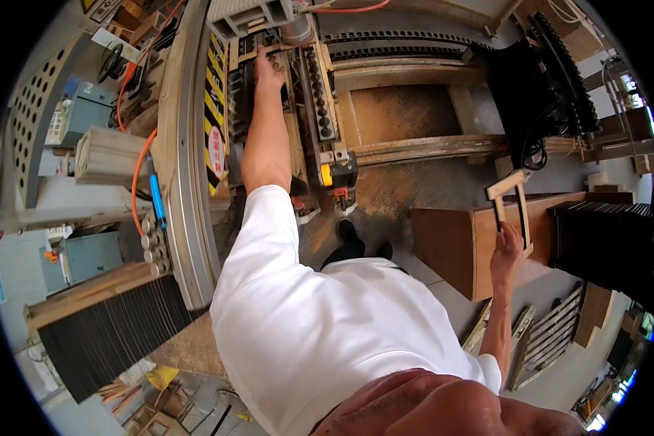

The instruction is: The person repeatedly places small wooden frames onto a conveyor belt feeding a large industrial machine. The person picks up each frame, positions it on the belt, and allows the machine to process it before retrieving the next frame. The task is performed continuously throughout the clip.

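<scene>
My left hand (267, 73) reaches forward into a machine, under its grey metal head (251, 16). Its fingers are curled beside a light wooden strip (247, 57); what they grip is partly hidden. Out to the right, my right hand (509, 243) holds a small rectangular frame (523, 207) by its near end. That frame has pale wooden end pieces and darker sides, and it is tilted up above a brown wooden box (479, 251). Next to my left forearm runs a rail with a row of dark round knobs (322, 102).
A striped yellow-black warning strip (216, 102) lines the machine's left side. Black cable chains (400, 43) cross the far side. Dark slats are stacked on the box (603, 232) at right. A wooden pallet (552, 334) stands behind it. An orange hose (138, 174) hangs at left.
</scene>
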### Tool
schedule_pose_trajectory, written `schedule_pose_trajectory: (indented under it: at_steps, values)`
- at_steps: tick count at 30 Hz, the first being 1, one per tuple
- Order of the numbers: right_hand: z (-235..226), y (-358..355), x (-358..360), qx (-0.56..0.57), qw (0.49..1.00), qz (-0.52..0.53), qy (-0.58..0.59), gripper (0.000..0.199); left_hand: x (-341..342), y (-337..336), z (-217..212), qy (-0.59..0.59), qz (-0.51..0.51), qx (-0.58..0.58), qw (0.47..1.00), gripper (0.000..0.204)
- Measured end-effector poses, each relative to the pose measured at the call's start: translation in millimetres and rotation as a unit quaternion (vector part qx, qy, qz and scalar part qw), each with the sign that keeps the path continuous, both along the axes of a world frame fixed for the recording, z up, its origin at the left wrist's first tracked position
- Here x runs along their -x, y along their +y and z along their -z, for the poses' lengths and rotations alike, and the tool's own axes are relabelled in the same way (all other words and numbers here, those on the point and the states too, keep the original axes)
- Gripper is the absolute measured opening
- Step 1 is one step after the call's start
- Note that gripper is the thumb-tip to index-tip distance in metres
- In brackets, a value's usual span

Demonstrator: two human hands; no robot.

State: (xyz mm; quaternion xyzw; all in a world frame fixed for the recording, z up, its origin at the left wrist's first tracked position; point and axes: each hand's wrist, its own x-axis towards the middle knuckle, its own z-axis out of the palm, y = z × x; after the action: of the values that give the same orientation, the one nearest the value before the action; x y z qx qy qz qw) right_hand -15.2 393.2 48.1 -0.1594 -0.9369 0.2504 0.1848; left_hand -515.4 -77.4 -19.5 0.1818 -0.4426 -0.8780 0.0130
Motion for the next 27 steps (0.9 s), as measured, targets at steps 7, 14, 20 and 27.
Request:
schedule_pose_trajectory:
  at_steps: [7,14,20,27]
  values:
    - [-59,-101,130,-0.033,0.968,-0.244,0.041,0.027,26,-19,28,-0.018,-0.097,-0.103,0.990,0.045]
    - [-50,-218,280,-0.075,0.874,-0.469,0.101,0.028,-178,13,29,-0.027,-0.038,-0.114,0.992,0.023]
    - [7,-341,373,-0.144,0.789,-0.589,0.095,0.036,-379,4,9,-0.058,-0.015,-0.101,0.993,0.030]
    - [66,-384,444,-0.248,0.795,-0.548,0.081,0.050,-504,10,-6,-0.101,-0.119,-0.075,0.985,0.029]
